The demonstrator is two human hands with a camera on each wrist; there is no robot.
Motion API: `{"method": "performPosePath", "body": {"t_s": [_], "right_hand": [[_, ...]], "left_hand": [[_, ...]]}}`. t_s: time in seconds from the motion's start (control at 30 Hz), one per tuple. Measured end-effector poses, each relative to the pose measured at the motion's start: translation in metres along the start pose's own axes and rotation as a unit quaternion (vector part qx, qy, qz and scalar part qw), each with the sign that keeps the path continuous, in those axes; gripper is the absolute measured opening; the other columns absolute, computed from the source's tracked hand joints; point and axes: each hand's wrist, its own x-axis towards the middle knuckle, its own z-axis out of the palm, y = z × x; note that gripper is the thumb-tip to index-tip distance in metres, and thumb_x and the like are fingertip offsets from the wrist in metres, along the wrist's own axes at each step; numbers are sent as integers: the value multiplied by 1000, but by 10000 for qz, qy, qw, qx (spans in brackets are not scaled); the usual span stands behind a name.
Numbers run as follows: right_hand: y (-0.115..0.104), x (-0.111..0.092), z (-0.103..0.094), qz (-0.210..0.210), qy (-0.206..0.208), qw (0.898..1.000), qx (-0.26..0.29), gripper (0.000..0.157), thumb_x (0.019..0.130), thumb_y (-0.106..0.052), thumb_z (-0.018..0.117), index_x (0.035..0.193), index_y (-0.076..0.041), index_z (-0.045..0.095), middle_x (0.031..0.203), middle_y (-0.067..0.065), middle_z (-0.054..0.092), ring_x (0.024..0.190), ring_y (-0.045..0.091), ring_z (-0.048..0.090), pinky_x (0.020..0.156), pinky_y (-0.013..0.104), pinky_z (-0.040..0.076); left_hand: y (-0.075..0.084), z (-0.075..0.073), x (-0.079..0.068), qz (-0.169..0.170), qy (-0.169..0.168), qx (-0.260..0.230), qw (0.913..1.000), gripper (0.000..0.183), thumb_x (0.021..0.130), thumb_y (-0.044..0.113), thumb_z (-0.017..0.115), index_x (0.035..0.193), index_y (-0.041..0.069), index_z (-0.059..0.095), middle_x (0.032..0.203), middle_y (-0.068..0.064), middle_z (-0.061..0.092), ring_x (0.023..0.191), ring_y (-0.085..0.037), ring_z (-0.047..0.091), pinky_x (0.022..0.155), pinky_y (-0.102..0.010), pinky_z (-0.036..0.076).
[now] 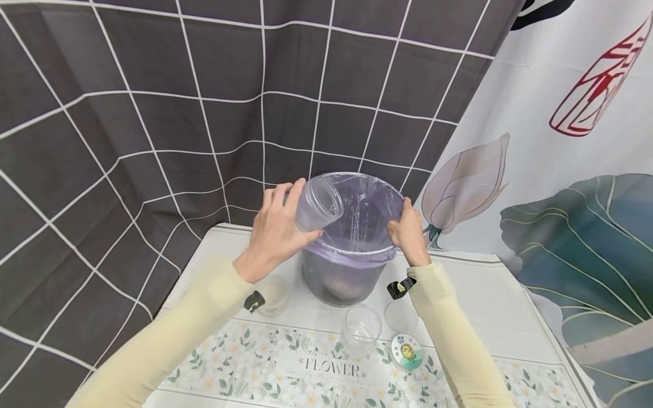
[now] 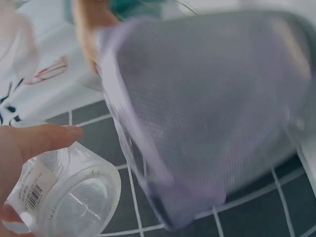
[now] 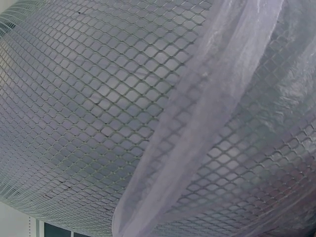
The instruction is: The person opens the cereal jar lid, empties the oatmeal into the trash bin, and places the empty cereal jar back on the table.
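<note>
My left hand (image 1: pixel 275 226) grips a clear plastic jar (image 1: pixel 320 204), tilted with its mouth over the left side of a wire-mesh trash can (image 1: pixel 342 277). A paper label with a barcode (image 2: pixel 34 192) shows on the jar in the left wrist view. A thin purple trash bag (image 1: pixel 362 212) lines the can and folds over its rim. The can leans, its opening facing me. On its right side my right hand (image 1: pixel 408 229) holds the bagged rim. The right wrist view shows the mesh wall (image 3: pixel 98 98) and the overhanging bag (image 3: pixel 197 128), with no fingers visible.
On the white floral table cover (image 1: pixel 245 362) stand a clear container (image 1: pixel 361 328), a round lid with a yellow cartoon (image 1: pixel 407 351), a transparent round piece (image 1: pixel 400 315) and another clear container (image 1: pixel 274 296) at left. A dark gridded curtain (image 1: pixel 224 119) hangs behind.
</note>
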Motion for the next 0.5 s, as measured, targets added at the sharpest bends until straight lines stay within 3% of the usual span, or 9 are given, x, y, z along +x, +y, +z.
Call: {"method": "performPosePath", "body": {"t_s": [0.1, 0.23, 0.5], "right_hand": [[0, -1, 1, -2, 23, 10000, -2, 73, 71, -2, 45, 139, 10, 22, 121, 38, 46, 113, 46, 45, 97, 53, 38], [0, -1, 1, -41, 63, 10000, -15, 72, 70, -2, 45, 138, 10, 24, 119, 38, 47, 111, 47, 47, 96, 53, 39], [2, -2, 2, -30, 59, 10000, 45, 73, 70, -2, 45, 139, 9, 23, 121, 37, 46, 113, 46, 45, 97, 53, 38]], "left_hand": [[3, 0, -5, -408, -13, -486, 9980, 97, 52, 41, 84, 134, 11, 41, 120, -11, 48, 103, -29, 45, 69, -42, 51], [4, 0, -11, -593, 201, -1009, 9929, 97, 53, 41, 84, 134, 8, 42, 120, -11, 50, 105, -28, 45, 82, -41, 46], [6, 0, -23, -982, 364, -1992, 9744, 95, 53, 45, 84, 134, 17, 43, 114, -3, 55, 99, -17, 52, 79, -35, 47]]}}
